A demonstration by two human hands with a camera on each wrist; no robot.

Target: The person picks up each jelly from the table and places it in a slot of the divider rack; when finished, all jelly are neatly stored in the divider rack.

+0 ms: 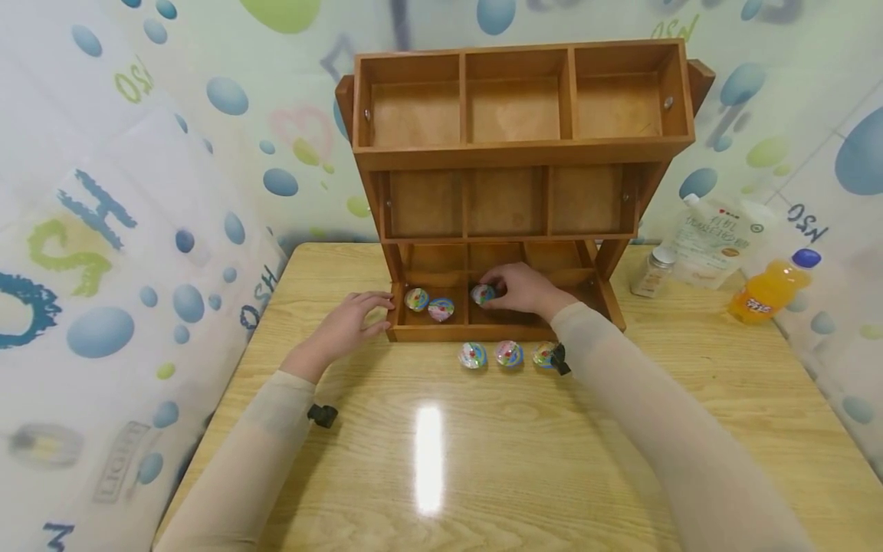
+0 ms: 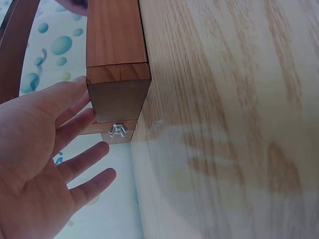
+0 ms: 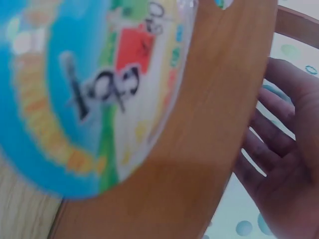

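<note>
My right hand (image 1: 523,289) reaches into the middle compartment of the wooden rack's (image 1: 520,157) bottom tier and pinches a small sealed jelly cup (image 1: 482,294) by its side. Two more jelly cups, one yellowish (image 1: 417,299) and one pink (image 1: 441,309), sit in the left compartment. At the tray's left end my left hand (image 1: 353,323) rests its fingertips on the wood, fingers loosely extended, as the left wrist view also shows. A printed cup lid (image 3: 99,99) fills much of the right wrist view, hiding what the right fingertips hold there.
Three jelly cups stand in a row before the rack: a whitish one (image 1: 472,355), a pink one (image 1: 509,353), and a yellow one (image 1: 543,354) partly behind the right wrist strap. To the right are a small jar (image 1: 653,272), a white pouch (image 1: 717,238) and an orange drink bottle (image 1: 769,290).
</note>
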